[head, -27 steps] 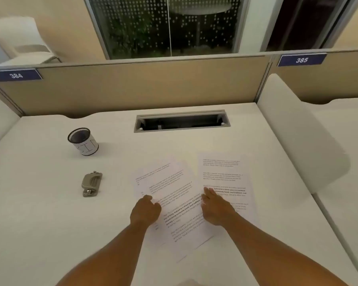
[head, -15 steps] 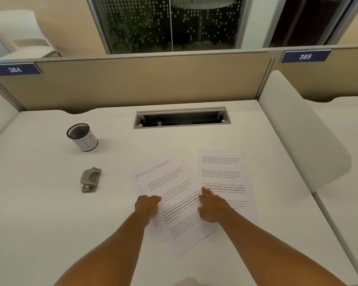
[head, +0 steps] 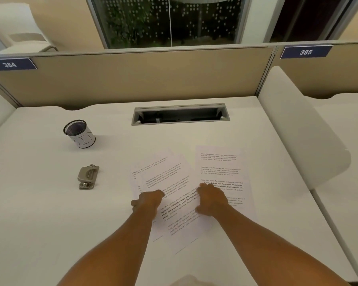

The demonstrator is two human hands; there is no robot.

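Note:
Three printed sheets lie on the white desk (head: 50,213). Two tilted sheets (head: 165,178) overlap at the centre, and a straight sheet (head: 221,162) lies to their right, partly under them. My left hand (head: 149,201) sits on the left part of the tilted sheets with its fingers curled down and thumb out to the left. Whether it pinches the paper is hidden. My right hand (head: 212,200) lies flat where the tilted and straight sheets meet, with its fingertips on the paper.
A grey hole punch (head: 88,176) lies left of the sheets. Behind it stands a mesh pen cup (head: 79,136). A cable slot (head: 180,114) opens at the back centre. A white divider (head: 298,129) bounds the right side and a beige partition (head: 143,79) the back.
Both hands stay on the sheets. My left hand has shifted slightly towards the sheets' left edge with its fingers curled tighter. The sheets have barely moved.

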